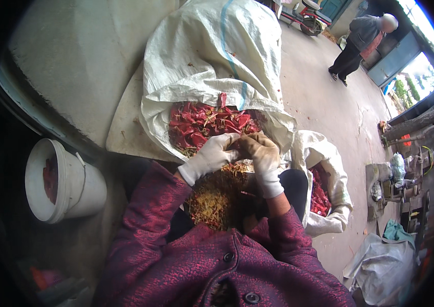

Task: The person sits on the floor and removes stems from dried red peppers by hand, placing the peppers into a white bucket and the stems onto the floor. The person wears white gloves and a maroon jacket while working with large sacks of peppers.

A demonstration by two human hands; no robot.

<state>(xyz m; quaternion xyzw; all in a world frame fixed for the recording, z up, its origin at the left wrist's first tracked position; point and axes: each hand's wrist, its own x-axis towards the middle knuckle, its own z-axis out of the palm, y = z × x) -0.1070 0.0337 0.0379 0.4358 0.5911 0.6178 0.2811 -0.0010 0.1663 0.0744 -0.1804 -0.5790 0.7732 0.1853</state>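
My left hand, in a white knit glove, and my right hand, in a glove stained brown at the fingers, meet at the mouth of a large white woven sack. Pinched between their fingertips is a dark red dried chili pepper, mostly hidden by the gloves. Dried red chili peppers fill the opening of the sack just beyond my hands. Below, between my knees, lies a heap of yellowish stems and bits.
A white plastic bucket with some red content stands at left. To the right, a smaller white sack with a rolled rim holds red chilies. A person stands farther off, near a red scooter. Grey sheeting lies lower right.
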